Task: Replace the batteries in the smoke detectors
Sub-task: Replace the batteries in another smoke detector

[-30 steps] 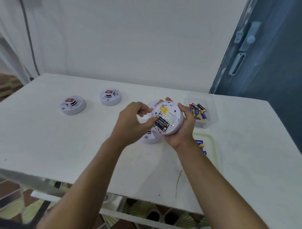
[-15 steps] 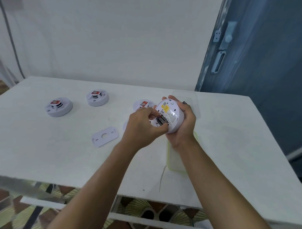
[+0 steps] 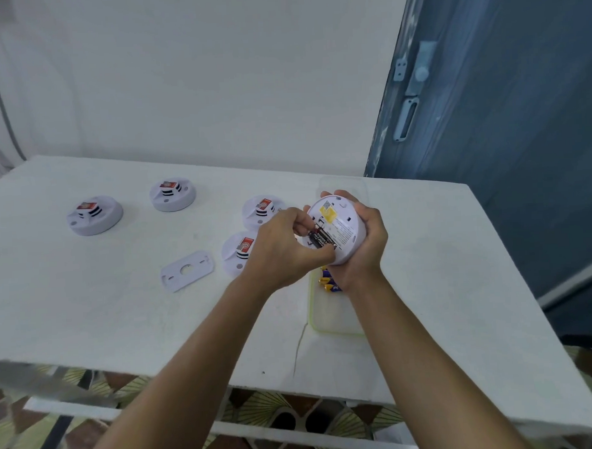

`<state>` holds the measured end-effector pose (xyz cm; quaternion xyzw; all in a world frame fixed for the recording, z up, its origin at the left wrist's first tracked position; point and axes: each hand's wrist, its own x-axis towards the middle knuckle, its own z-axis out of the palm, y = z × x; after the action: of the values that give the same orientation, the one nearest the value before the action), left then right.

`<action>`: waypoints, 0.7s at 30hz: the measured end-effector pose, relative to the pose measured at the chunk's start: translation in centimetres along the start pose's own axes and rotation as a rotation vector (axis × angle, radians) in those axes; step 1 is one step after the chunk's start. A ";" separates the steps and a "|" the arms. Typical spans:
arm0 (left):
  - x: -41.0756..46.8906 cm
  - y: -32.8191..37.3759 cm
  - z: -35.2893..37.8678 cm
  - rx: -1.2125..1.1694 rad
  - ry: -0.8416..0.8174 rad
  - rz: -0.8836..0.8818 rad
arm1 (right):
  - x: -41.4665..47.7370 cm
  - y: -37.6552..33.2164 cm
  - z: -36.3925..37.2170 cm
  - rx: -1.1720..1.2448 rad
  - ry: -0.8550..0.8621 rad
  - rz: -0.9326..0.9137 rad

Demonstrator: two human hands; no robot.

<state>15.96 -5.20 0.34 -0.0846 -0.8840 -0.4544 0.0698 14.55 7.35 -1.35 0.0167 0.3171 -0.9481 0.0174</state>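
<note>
Left hand [image 3: 282, 255]: thumb and forefinger curled in, closed as a pinch on the fitted batteries [image 3: 320, 240] in the open bay; the other fingers are tucked behind. Whether a cell is lifting out or being seated, we cannot tell. Right hand [image 3: 366, 245]: wrapped around the rim of the held smoke detector [image 3: 341, 226], palm under it, clamped firmly. The detector is raised off the table [image 3: 89, 315] and tilted with its labelled back toward the camera; we judge this keeps the bay in sight and gives the pinching fingers something to brace against. Directly below the right wrist, loose blue and yellow batteries [image 3: 328, 280] lie in a green-rimmed tray [image 3: 311, 311], probably kept close for a short reach. To the left, a white mounting plate [image 3: 187, 270] lies flat on the table, apart from any unit. Four more detectors rest on the table: near detector [image 3: 238, 251], middle detector [image 3: 262, 208], rear detector [image 3: 172, 194], far-left detector [image 3: 94, 216]. We judge the task is at the swap itself on one unit.
</note>
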 end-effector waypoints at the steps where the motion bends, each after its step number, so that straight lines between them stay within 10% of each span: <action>1: 0.0 0.0 0.2 -0.002 0.003 0.008 | -0.1 -0.2 -0.2 -0.001 0.002 -0.008; 11: 0.3 0.9 0.9 -0.079 -0.049 0.060 | -0.2 -1.6 -1.1 -0.058 0.046 -0.091; 18: -0.2 2.4 2.6 -0.617 0.033 -0.078 | 0.0 -2.9 -2.5 -0.077 0.121 -0.172; 21: -0.1 1.9 2.8 -0.429 -0.031 -0.018 | 0.1 -3.6 -3.9 -0.056 0.201 -0.206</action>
<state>16.32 -1.84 0.16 -0.0965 -0.7688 -0.6313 0.0322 14.39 12.56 -2.27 0.0783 0.3436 -0.9292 -0.1112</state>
